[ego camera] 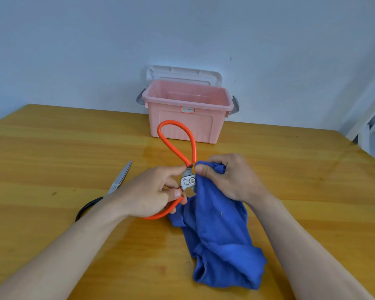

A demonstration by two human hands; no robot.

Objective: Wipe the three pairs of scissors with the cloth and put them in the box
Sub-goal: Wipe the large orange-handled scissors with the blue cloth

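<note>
Two pairs of scissors in view, third not visible: black-handled pair [108, 191] flat toward the table's [52, 148] left edge, untouched; orange-handled scissors [178, 148] mid-table, pinched near the pivot by left hand [152, 191]. Right hand [225, 176] bunched tight on blue cloth [221, 234], pressed at the blades, which are hidden in the folds. Best wiped pivot to tip, fingers behind the edge, then into pink box [187, 113], open at the far edge.

Glossy varnished wood table [52, 148]; smooth pink plastic box [182, 124]; orange scissors [187, 180] with shiny rubbery handle loops and dull, marked metal pivot; soft matt blue cloth [221, 239]; polished steel blades on black-handled scissors [117, 182].
</note>
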